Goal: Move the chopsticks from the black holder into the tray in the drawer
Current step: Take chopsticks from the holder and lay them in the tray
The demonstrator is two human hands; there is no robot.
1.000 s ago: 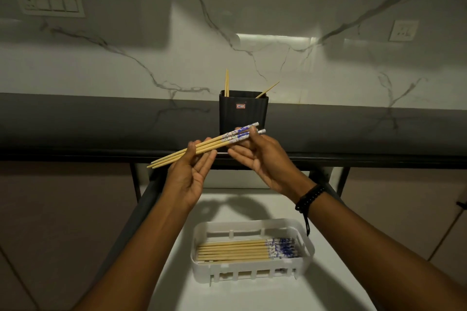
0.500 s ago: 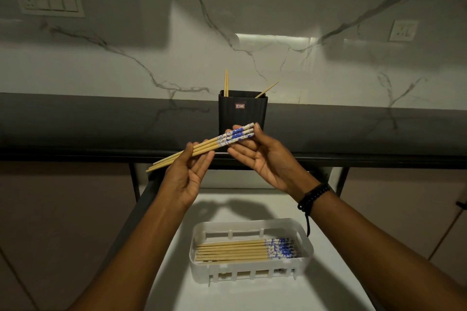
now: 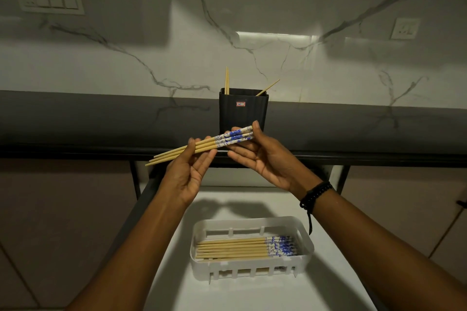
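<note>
The left hand (image 3: 187,171) is gripping a bundle of pale wooden chopsticks with blue-and-white patterned ends (image 3: 235,137), its fingers curling round the bare wood near the middle of the bundle. The right hand (image 3: 262,159) is pinching the patterned ends, with the fingers lying beneath them and one fingertip standing against the end faces. The bundle is hanging in the air just in front of the ribbed black rectangular holder (image 3: 242,113). It is sloping down to the left of the holder, and three pointed tips are showing there.

The holder is standing on the dark stone counter (image 3: 101,121), against the white veined marble wall (image 3: 177,58). Two plain wooden sticks (image 3: 227,81) are rising upright from the holder's left side. A third stick (image 3: 267,87) is leaning out over its right corner.

Below and in front of the holder, a white slotted plastic tray (image 3: 307,242) is sitting on the white drawer floor (image 3: 252,295). A flat row of matching chopsticks (image 3: 232,247) is lying in the tray, with the patterned ends pointing right.

A black beaded wristband (image 3: 314,194) is circling the right wrist.
</note>
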